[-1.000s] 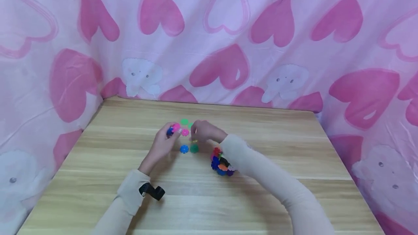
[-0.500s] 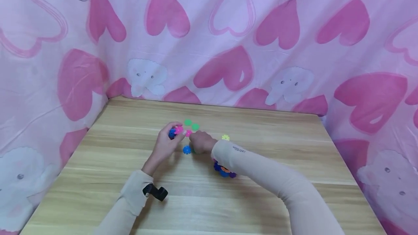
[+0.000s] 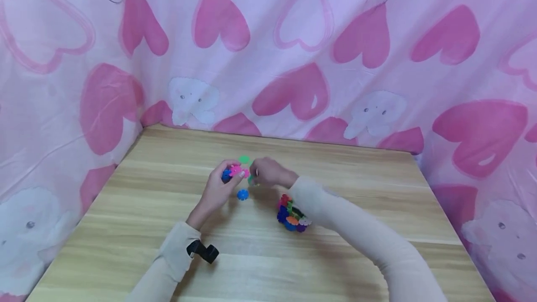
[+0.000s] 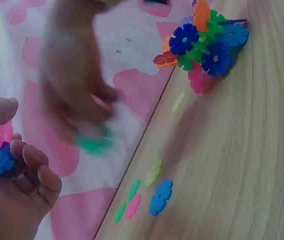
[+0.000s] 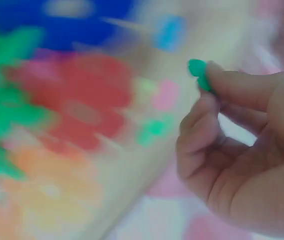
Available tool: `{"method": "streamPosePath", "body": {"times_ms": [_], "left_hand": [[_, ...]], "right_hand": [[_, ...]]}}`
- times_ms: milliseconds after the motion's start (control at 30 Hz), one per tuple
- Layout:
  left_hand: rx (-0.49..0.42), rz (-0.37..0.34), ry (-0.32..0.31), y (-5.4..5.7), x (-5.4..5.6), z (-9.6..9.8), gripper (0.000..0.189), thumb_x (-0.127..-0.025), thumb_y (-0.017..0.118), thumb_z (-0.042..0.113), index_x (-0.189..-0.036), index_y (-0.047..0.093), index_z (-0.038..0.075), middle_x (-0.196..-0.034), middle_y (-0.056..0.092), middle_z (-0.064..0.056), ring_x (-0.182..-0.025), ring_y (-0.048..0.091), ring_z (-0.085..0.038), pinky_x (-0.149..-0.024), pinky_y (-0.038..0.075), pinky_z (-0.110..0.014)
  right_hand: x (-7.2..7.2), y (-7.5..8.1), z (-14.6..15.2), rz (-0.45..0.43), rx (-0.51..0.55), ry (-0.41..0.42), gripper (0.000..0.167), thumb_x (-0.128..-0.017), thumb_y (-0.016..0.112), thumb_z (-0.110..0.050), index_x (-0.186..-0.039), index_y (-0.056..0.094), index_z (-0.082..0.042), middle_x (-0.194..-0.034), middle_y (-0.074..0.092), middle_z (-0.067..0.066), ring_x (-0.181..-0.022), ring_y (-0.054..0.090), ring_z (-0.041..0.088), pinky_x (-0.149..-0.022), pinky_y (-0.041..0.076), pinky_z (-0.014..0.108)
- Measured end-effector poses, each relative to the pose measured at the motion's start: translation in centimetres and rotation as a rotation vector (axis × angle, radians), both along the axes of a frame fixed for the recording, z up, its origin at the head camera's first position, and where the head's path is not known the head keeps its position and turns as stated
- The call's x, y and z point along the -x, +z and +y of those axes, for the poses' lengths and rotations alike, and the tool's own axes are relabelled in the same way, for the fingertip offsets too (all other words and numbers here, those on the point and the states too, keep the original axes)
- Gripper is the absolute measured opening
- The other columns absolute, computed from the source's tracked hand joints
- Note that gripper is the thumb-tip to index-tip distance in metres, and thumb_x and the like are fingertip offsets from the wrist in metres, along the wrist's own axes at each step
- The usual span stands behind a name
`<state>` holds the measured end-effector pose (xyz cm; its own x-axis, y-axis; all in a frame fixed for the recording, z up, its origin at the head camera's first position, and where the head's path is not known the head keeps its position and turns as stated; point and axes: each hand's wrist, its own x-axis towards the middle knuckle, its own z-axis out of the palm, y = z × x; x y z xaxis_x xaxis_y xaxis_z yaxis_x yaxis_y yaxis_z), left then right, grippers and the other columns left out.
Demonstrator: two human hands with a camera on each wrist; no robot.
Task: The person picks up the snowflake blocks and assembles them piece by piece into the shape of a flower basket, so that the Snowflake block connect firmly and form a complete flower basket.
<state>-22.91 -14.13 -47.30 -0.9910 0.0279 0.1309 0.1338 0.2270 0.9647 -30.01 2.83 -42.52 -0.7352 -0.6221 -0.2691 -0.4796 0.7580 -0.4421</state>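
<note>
My left hand holds joined flower-shaped plastic discs, a blue disc and a pink disc, between thumb and curled fingers. Just to its right, my right hand pinches a green flower disc between thumb and forefinger, raised above the table. The two hands' pieces are apart in the left wrist view, where the right hand is blurred. Below the hands lie a loose blue disc, a pink disc, a green disc and a yellow disc.
A multicoloured cluster of joined discs stands on the wooden table under the right forearm. Another yellow disc lies near it. A pink heart-patterned curtain borders the table's back and sides.
My right hand dipped to the table beside the loose blue disc, then rose with the green disc that lay there. The left hand keeps its discs with little movement.
</note>
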Motion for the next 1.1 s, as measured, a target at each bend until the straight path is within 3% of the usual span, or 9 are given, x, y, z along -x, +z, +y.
{"method": "streamPosePath", "body": {"times_ms": [167, 300, 433, 600, 767, 967, 1100], "left_hand": [[-0.025, 0.038, -0.008, 0.2, -0.1, 0.1, 0.033, -0.099, 0.064, 0.023, -0.125, 0.058, 0.005, -0.119, 0.062, -0.016, -0.105, 0.06, -0.025, -0.09, 0.052, -0.029], [-0.044, 0.044, -0.029, 0.5, 0.0, 0.4, 0.032, -0.1, 0.062, 0.023, -0.125, 0.057, 0.004, -0.111, 0.06, -0.015, -0.094, 0.057, -0.021, -0.081, 0.051, -0.024], [-0.052, 0.04, -0.034, 0.6, 0.0, 0.7, 0.031, -0.1, 0.062, 0.022, -0.125, 0.056, 0.004, -0.101, 0.056, -0.012, -0.081, 0.053, -0.019, -0.071, 0.049, -0.022], [-0.06, 0.038, -0.045, 0.9, 0.0, 1.0, 0.03, -0.099, 0.063, 0.021, -0.123, 0.056, 0.005, -0.093, 0.053, -0.01, -0.07, 0.051, -0.016, -0.063, 0.047, -0.022], [-0.067, 0.056, -0.053, 1.0, 0.0, 1.2, 0.027, -0.099, 0.062, 0.021, -0.121, 0.056, 0.005, -0.086, 0.052, -0.007, -0.067, 0.049, -0.015, -0.062, 0.045, -0.023], [-0.053, 0.044, -0.074, 1.0, 0.0, 1.3, 0.026, -0.1, 0.061, 0.019, -0.12, 0.055, 0.003, -0.08, 0.052, -0.004, -0.067, 0.05, -0.015, -0.062, 0.045, -0.022], [-0.053, 0.022, -0.1, 1.0, 0.0, 1.2, 0.024, -0.1, 0.059, 0.017, -0.117, 0.053, 0.001, -0.082, 0.052, -0.005, -0.07, 0.05, -0.016, -0.063, 0.046, -0.023]], "right_hand": [[0.3, 3.6, 1.6, -0.148, 0.389, -0.045, 0.011, -0.095, 0.066, -0.01, -0.09, 0.072, -0.002, -0.08, 0.069, 0.006, -0.073, 0.065, 0.02, -0.069, 0.059, 0.035], [-0.1, 4.1, 1.9, -0.208, 0.507, -0.062, 0.013, -0.096, 0.065, -0.01, -0.097, 0.074, -0.001, -0.083, 0.072, 0.006, -0.081, 0.069, 0.029, -0.073, 0.062, 0.035], [-0.2, 3.6, 2.2, -0.197, 0.542, -0.081, 0.013, -0.096, 0.065, -0.01, -0.095, 0.075, -0.001, -0.083, 0.07, 0.007, -0.084, 0.069, 0.034, -0.073, 0.062, 0.032], [-0.1, 3.4, 2.6, -0.158, 0.538, -0.103, 0.014, -0.097, 0.065, -0.011, -0.095, 0.075, -0.002, -0.082, 0.07, 0.006, -0.077, 0.067, 0.021, -0.073, 0.061, 0.035], [-0.4, 3.6, 2.6, -0.167, 0.547, -0.084, 0.014, -0.096, 0.067, -0.013, -0.094, 0.076, -0.003, -0.083, 0.071, 0.007, -0.075, 0.067, 0.019, -0.075, 0.062, 0.04], [-1.0, 3.3, 2.5, -0.154, 0.555, -0.085, 0.014, -0.096, 0.065, -0.008, -0.091, 0.076, -0.001, -0.078, 0.069, 0.007, -0.071, 0.064, 0.017, -0.068, 0.06, 0.03], [-1.1, 3.1, 2.1, -0.101, 0.538, -0.037, 0.016, -0.096, 0.064, -0.005, -0.085, 0.074, 0.0, -0.076, 0.068, 0.012, -0.066, 0.058, 0.014, -0.061, 0.052, 0.024]]}}
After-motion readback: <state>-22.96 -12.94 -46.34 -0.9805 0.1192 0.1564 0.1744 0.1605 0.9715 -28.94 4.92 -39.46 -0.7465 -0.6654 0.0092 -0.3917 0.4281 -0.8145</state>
